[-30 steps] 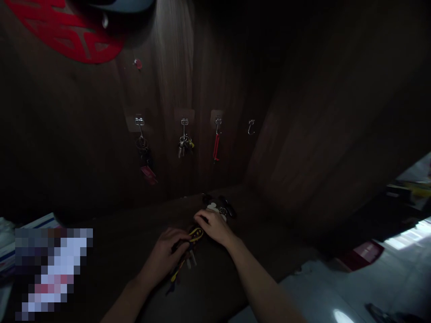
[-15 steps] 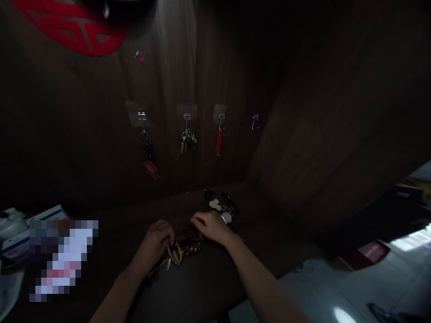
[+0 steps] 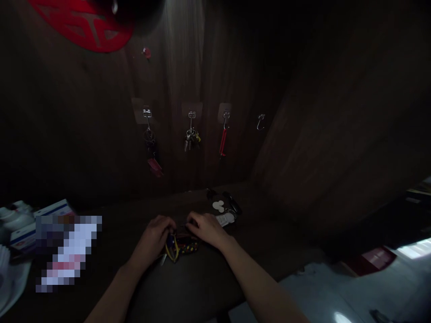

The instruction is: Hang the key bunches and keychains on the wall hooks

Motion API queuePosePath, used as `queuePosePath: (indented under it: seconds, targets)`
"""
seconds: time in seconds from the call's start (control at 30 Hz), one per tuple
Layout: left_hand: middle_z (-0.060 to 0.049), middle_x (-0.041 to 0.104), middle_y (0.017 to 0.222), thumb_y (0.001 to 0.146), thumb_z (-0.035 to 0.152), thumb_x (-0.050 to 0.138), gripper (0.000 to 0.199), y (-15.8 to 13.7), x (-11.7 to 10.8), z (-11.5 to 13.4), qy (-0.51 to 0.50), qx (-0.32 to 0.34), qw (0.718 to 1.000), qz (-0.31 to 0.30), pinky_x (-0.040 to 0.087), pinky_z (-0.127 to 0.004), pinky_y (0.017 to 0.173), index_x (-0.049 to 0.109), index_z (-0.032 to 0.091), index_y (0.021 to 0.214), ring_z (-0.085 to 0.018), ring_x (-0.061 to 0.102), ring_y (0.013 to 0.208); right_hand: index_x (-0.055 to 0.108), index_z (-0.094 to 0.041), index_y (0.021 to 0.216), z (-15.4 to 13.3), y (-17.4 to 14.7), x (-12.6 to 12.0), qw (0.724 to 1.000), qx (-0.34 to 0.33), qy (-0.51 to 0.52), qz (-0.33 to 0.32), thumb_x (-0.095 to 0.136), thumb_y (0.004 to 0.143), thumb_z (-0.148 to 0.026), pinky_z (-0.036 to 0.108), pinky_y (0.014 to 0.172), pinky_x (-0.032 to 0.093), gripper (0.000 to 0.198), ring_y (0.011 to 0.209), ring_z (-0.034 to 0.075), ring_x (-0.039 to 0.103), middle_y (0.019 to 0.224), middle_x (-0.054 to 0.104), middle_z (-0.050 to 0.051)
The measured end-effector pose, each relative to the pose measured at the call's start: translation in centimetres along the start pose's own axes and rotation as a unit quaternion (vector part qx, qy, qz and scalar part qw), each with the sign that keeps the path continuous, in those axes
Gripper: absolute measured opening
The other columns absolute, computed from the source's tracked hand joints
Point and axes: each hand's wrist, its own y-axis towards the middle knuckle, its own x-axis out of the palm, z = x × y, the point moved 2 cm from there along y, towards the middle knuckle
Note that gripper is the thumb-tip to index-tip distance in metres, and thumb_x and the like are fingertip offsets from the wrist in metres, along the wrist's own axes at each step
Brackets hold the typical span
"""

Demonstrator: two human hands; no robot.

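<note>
My left hand (image 3: 157,237) is closed in a pinch at the top of a dark blue strap with yellow edges (image 3: 172,251), which hangs in a loop on the dark shelf. Beside that loop lies a dark piece with yellow dots (image 3: 191,247), seemingly part of the same bundle. A thin silver piece (image 3: 163,259) pokes out below my left hand. My right hand (image 3: 205,229) has its fingers pressed together just right of my left fingertips; what they pinch is too dark to name. Behind my right hand lie a pale tag with a ring (image 3: 226,219) and white discs (image 3: 218,206).
Keys (image 3: 191,140), a ring with a red tag (image 3: 155,166) and a red cord (image 3: 222,142) hang from wall hooks; another hook (image 3: 261,122) is bare. Boxes (image 3: 54,208) and a white jar (image 3: 16,217) stand left. Dark glasses-like items (image 3: 232,202) lie by the back wall.
My hands have come closer together, the right one moving slightly left. More of the pale tag behind my right hand shows. The whole view has shifted a little.
</note>
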Motion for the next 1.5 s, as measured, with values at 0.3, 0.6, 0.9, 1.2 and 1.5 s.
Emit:
queuePosePath:
  seconds: [0.3, 0.6, 0.9, 1.2, 1.5]
  targets:
    - [-0.003, 0.065, 0.083, 0.076, 0.032, 0.058, 0.011, 0.1, -0.6, 0.6, 0.060, -0.004, 0.997, -0.038, 0.040, -0.033, 0.076, 0.063, 0.023, 0.080, -0.022, 0.057, 0.083, 0.058, -0.024, 0.088, 1.3, 0.4, -0.2, 0.989, 0.082, -0.091, 0.085, 0.048, 0.085, -0.027, 0.028, 0.067, 0.032, 0.010, 0.075, 0.019, 0.062, 0.077, 0.068, 0.002]
    - [-0.002, 0.066, 0.083, 0.069, 0.011, 0.047, 0.018, 0.2, -1.3, -0.8, 0.057, -0.063, 0.996, -0.033, 0.044, -0.032, 0.078, 0.058, 0.021, 0.079, -0.020, 0.060, 0.082, 0.059, -0.022, 0.086, 2.7, 0.3, -0.7, 0.979, 0.095, -0.113, 0.139, 0.052, 0.084, -0.017, 0.029, 0.077, 0.029, 0.009, 0.085, 0.017, 0.059, 0.087, 0.067, 0.002]
    - [-0.003, 0.067, 0.084, 0.066, 0.003, 0.038, 0.031, 0.0, -2.4, -2.3, 0.133, -0.090, 0.987, -0.015, 0.044, -0.034, 0.078, 0.059, 0.021, 0.078, -0.021, 0.061, 0.083, 0.060, -0.021, 0.086, 3.3, 0.2, -0.4, 0.977, 0.097, -0.116, 0.151, 0.052, 0.082, -0.014, 0.030, 0.075, 0.029, 0.011, 0.084, 0.018, 0.057, 0.084, 0.065, 0.002]
    - [-0.005, 0.067, 0.097, 0.078, 0.007, 0.041, 0.032, 0.1, -1.0, -0.6, 0.120, 0.006, 0.993, 0.014, 0.041, -0.041, 0.088, 0.060, 0.021, 0.100, -0.022, 0.058, 0.093, 0.062, -0.027, 0.098, 2.9, -0.1, -0.5, 0.986, -0.008, -0.077, 0.150, 0.059, 0.079, -0.014, 0.033, 0.082, 0.033, 0.024, 0.096, 0.020, 0.050, 0.101, 0.058, 0.003]
    - [-0.006, 0.062, 0.105, 0.079, 0.019, 0.057, 0.024, -0.1, 1.7, 1.2, 0.058, 0.060, 0.996, -0.021, 0.045, -0.040, 0.087, 0.060, 0.025, 0.102, -0.022, 0.056, 0.099, 0.058, -0.022, 0.086, 2.0, 0.0, -0.9, 0.986, -0.038, -0.035, 0.157, 0.051, 0.087, -0.019, 0.034, 0.079, 0.033, 0.007, 0.089, 0.019, 0.049, 0.088, 0.062, 0.001]
